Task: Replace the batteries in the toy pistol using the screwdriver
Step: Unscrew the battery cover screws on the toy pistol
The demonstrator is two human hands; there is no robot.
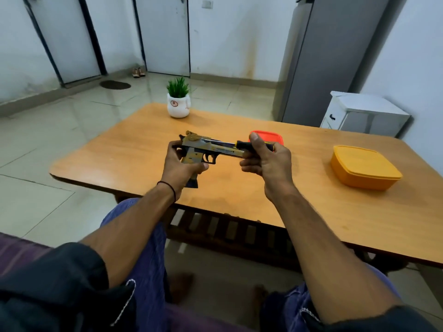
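1. One toy pistol, tan-gold with dark patches and a black trigger guard, is held in the air above the middle of the bench, barrel pointing toward the right edge.
2. One screwdriver, with a black handle trimmed in yellow, lies along the top of the pistol's barrel, its thin metal shaft running back toward the rear of the gun.
3. Two hands: the left hand has its fingers wrapped round the pistol's grip. The right hand has its thumb and curled fingers closed round the screwdriver handle at the muzzle end.
4. One dark thread band circles the left wrist.
5. Two lidded plastic boxes: a red-orange one mid-bench, partly hidden behind the right hand, and a yellow-orange one near the right edge.
6. One white ceramic pot with a green spiky plant stands by the far left corner. Its small red mark is too small to read.
7. The bench is a low table of smooth orange-brown wood with rounded corners.
8. The room has a glossy pale tiled floor, two white doors, a tall grey refrigerator, a white cabinet, one dark oval mat and one pair of shoes.
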